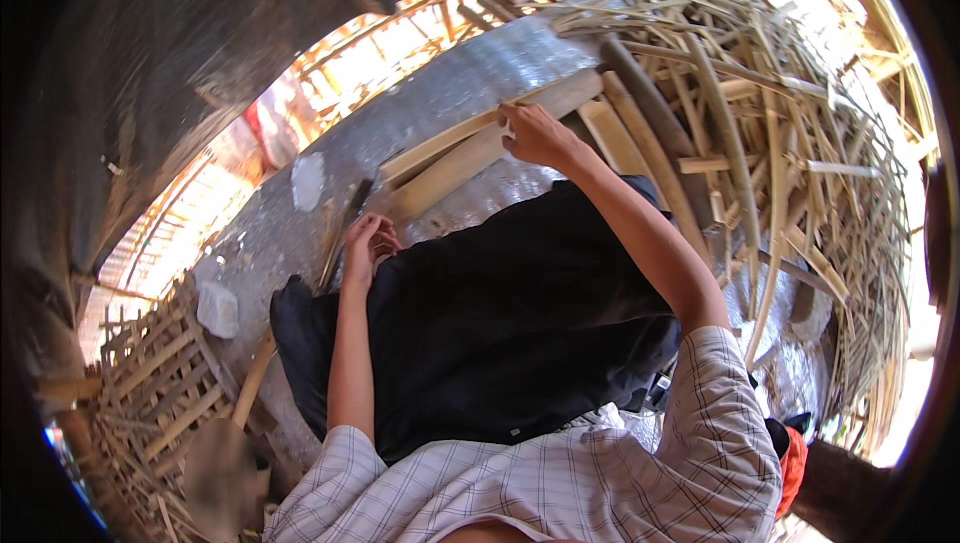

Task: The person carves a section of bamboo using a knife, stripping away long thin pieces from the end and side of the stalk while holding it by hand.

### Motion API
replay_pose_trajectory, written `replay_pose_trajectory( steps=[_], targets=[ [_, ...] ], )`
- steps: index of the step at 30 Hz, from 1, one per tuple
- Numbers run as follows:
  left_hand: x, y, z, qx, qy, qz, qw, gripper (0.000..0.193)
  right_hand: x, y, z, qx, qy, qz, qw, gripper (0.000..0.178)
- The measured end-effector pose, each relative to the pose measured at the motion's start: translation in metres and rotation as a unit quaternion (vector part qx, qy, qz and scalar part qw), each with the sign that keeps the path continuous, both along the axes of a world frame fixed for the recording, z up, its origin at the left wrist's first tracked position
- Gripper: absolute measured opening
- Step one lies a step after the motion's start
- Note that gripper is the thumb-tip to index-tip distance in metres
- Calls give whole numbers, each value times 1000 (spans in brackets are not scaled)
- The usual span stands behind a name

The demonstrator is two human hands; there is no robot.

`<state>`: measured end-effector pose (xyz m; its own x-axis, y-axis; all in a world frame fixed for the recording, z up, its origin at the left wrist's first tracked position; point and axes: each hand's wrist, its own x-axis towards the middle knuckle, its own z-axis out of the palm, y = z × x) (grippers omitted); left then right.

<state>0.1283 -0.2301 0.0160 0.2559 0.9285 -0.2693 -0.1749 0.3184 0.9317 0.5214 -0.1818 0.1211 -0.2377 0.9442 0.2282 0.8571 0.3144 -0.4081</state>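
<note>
My right hand (540, 136) reaches forward with its fingers bent in, pinched at the edge of a pale split bamboo strip (435, 150). Just below that strip, and almost alongside it, lies a wider bamboo slat (447, 181); both slant across the grey ground. My left hand (368, 248) hovers by the edge of the black cloth (480, 313) over my lap. Its fingers are loosely curled and apart, with no object visible between them. Close to this hand, a dark narrow tool or stick (352, 208) lies on the ground, its lower part partly hidden.
Long bamboo strips (760, 133) are heaped at the right, with thicker bamboo pieces (640, 128) beside my right forearm. A woven bamboo lattice (165, 383) stands at the lower left, near a whitish lump (217, 309). Dark sheeting (200, 53) hangs at the upper left.
</note>
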Motion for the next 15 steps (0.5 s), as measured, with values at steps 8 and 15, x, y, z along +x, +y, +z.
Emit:
replay_pose_trajectory(
  steps=[8, 15],
  targets=[
    [-18, 10, -6, 28, 54, 144, 988, 18, -25, 32, -66, 66, -179, 140, 972, 64],
    [-7, 28, -26, 46, 105, 108, 988, 10, -46, 36, -73, 75, -217, 130, 964, 54]
  ],
)
